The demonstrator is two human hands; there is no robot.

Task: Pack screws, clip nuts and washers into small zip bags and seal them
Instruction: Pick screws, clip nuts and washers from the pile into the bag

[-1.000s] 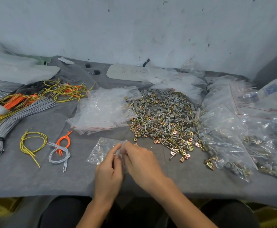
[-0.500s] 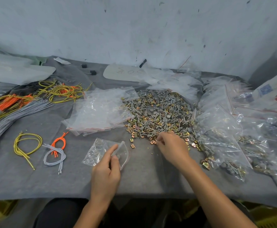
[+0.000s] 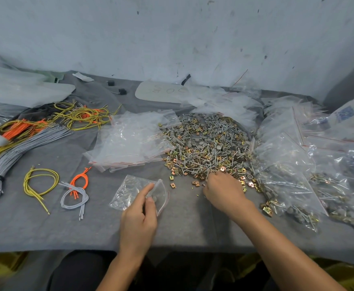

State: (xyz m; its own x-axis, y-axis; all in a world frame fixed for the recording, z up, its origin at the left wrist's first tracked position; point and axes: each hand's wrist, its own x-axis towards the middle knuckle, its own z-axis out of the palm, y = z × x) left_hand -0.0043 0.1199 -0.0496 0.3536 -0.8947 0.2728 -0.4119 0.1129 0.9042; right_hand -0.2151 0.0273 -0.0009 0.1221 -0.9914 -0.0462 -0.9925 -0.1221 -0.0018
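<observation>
Clear zip bag (image 3: 127, 191), mouth agape, pinched by left grip (image 3: 138, 219); right grip (image 3: 224, 192) in hardware pile (image 3: 205, 143), hold unclear.

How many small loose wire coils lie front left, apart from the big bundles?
3: a yellow-green wire coil farthest left, an orange wire coil right of it, a grey wire coil overlapping the orange one's near end. None looks hidden.

Grey-covered counter (image 3: 192, 227) against scuffed white wall (image 3: 171, 38). Far left: grey cord bundle (image 3: 14, 152), orange cords (image 3: 18, 131), yellow-green wire tangle (image 3: 81, 114). Nearer: yellow loop (image 3: 39, 182); orange loop (image 3: 80, 180) touching grey loop (image 3: 75, 196). Rear: handwritten white card (image 3: 161, 92).
</observation>
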